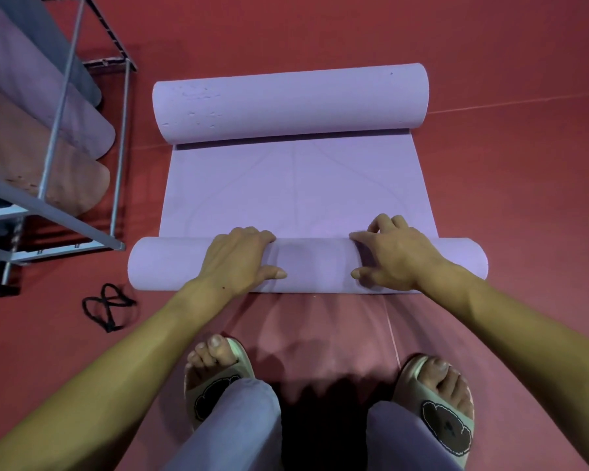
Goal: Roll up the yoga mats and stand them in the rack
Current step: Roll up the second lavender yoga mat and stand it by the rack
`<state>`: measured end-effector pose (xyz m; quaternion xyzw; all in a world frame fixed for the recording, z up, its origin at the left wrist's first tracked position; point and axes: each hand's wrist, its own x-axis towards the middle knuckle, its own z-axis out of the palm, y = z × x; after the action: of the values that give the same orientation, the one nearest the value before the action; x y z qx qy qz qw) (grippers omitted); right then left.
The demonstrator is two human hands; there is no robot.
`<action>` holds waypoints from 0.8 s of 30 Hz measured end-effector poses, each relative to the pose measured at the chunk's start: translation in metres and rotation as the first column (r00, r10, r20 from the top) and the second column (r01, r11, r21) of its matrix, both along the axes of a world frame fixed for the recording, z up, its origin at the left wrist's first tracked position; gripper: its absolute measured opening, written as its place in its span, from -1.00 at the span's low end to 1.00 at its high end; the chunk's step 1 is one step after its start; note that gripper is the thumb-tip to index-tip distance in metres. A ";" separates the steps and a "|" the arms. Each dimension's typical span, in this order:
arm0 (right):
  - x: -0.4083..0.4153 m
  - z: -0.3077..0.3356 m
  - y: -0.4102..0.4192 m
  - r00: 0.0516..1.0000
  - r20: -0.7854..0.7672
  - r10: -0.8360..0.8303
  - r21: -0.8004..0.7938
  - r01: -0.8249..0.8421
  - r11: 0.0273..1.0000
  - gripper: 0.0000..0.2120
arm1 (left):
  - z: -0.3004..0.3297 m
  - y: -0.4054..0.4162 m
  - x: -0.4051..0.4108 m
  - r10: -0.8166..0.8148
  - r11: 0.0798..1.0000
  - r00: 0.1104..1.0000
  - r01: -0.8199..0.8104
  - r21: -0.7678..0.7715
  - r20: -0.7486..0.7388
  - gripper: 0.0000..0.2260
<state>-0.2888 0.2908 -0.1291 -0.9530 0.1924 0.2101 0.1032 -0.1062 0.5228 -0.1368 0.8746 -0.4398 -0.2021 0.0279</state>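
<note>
The lilac foam yoga mat (296, 195) lies on the red floor (507, 164) just right of the grey metal rack (58, 110), and looks soft, light and springy. We have the left hand (238, 258) and right hand (393, 254) curled over its near roll (313, 263), where we judge the hold best; no writing is readable.

No readable text, label, brand or number anywhere; slippers (447, 428) bear only dark picture patches, no legible lettering.
</note>
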 end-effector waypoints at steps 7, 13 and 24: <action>-0.005 0.001 0.016 0.991 0.129 -0.020 -0.059 0.028 0.998 -0.49 | 0.000 -0.007 -0.003 0.043 0.999 0.993 -0.043 -0.002 0.113 -0.40; -0.006 -0.003 0.018 0.967 0.249 -0.055 -0.071 0.075 0.995 -0.57 | 0.004 -0.013 0.001 0.089 0.996 0.994 -0.088 -0.025 0.065 -0.48; -0.011 -0.022 0.014 0.914 0.398 -0.079 -0.045 0.105 0.993 -0.70 | -0.005 -0.023 -0.002 0.124 0.984 0.988 -0.110 -0.139 0.096 -0.67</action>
<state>-0.2995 0.3050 -0.1506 -0.9685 0.2190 0.0019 0.1186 -0.1080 0.4993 -0.1420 0.9044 -0.4012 -0.1241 0.0752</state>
